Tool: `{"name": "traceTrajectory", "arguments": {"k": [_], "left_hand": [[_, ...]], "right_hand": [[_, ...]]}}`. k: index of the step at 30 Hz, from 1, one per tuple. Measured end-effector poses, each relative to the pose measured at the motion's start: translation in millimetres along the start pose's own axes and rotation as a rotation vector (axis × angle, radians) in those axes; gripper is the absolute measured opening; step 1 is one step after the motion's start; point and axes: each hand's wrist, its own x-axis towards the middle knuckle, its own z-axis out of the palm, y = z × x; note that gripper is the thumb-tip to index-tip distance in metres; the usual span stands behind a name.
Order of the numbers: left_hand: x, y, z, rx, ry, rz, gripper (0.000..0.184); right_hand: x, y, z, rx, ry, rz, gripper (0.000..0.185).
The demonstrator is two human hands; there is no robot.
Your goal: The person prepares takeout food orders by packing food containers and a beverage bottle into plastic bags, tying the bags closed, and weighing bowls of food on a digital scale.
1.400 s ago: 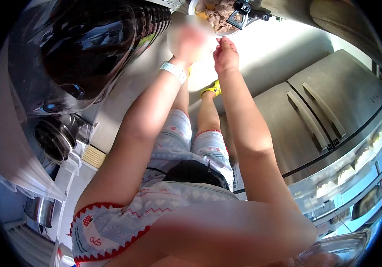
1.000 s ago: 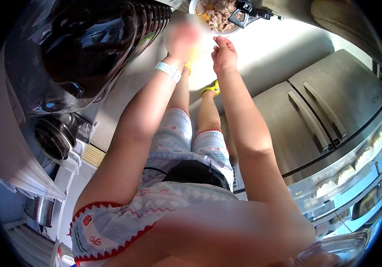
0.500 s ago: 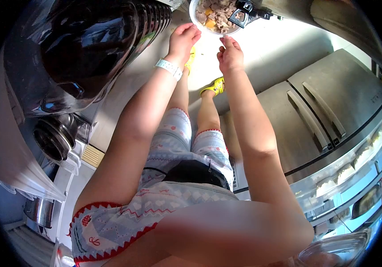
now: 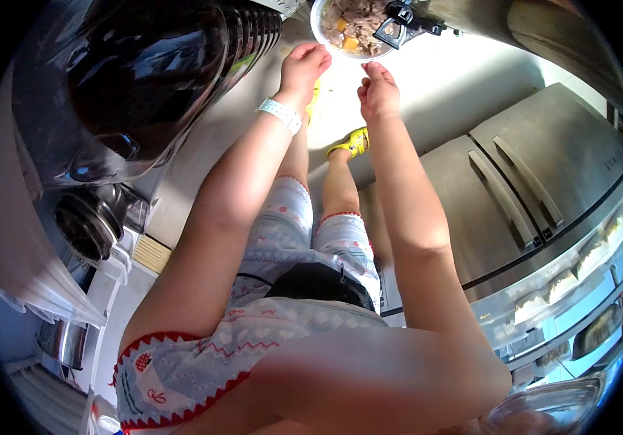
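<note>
Two bare arms [image 4: 417, 210] extend from a pale printed top [image 4: 210, 355] edged with red zigzag trim in the near foreground of a sunlit room. Just beyond lies a black pouch [image 4: 319, 283] at the person's waist, above printed shorts [image 4: 286, 210]. At near left stands a metal pot [image 4: 68, 344], with dark round cookware [image 4: 87, 225] farther along. A steel cabinet [image 4: 551, 167] with two long handles [image 4: 504, 196] lines the right side, opposite a large, glossy dark object [image 4: 152, 87] on the left. A pale wristband [image 4: 280, 116] circles the left wrist, and yellow shoes [image 4: 356, 143] show on the floor between the forearms.

Farther out, the left hand [image 4: 303, 76] curls its fingers inward, tips bunched close together; the right hand [image 4: 379, 94] is likewise curled, thumb and fingertips drawn together. Whether either pinches anything cannot be told. Both are near the close rim of a white bowl [image 4: 316, 32], which sits at the far centre, holding pieces of meat [image 4: 362, 20] and orange chunks [image 4: 351, 43]. A black clip-like fitting [image 4: 390, 32] overlaps the bowl's right side in the view.
</note>
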Motion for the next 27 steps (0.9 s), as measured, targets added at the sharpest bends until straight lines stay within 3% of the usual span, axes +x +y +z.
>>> {"name": "traceTrajectory", "arguments": {"k": [3,5,8,11,17,24,27], "left_hand": [[-5.9,-4.2,3.1,-0.024,-0.021,-0.054,0.018],[-5.1,1.6,3.0,-0.015,-0.019,-0.041,0.017],[4.5,9.2,-4.4,-0.045,0.030,0.077,0.018],[8.3,12.6,-5.5,0.008,0.015,0.070,0.019],[-0.8,5.6,-3.0,-0.026,-0.009,-0.011,0.020],[6.9,17.9,-8.8,-0.043,-0.024,0.066,0.020],[4.9,9.2,-8.2,0.005,-0.064,0.036,0.020]], "right_hand": [[3.0,-10.8,-0.5,0.025,0.034,-0.039,0.006],[1.3,-18.0,2.5,-0.137,0.062,-0.097,0.006],[-8.1,-12.4,7.9,-0.102,0.035,-0.033,0.007],[-8.0,-5.1,10.9,-0.085,-0.009,0.036,0.007],[1.2,-11.9,3.1,-0.077,0.050,-0.063,0.008],[-8.0,-2.0,14.8,-0.023,0.013,0.048,0.010],[2.8,-8.2,8.4,0.007,0.047,-0.085,0.009]]}}
